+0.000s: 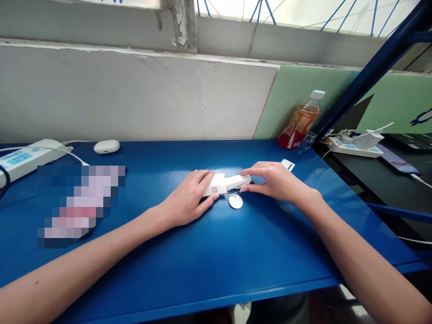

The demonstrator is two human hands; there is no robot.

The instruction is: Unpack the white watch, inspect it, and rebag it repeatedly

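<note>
A small white box (225, 183) with a QR code on its side lies on the blue table (216, 270), near the middle. My left hand (189, 200) rests on the box's left end, fingers curled around it. My right hand (275, 180) pinches the box's right end with its fingertips. A round silver disc (235, 201) lies on the table just in front of the box, between my hands. A small white card (288, 164) lies behind my right hand.
A white power strip (25, 157) with a cable sits at the far left, a white earbud case (106, 146) behind it. A bottle of orange-brown drink (300, 121) stands at the back right. Another power strip with a charger (357, 144) lies on the right shelf.
</note>
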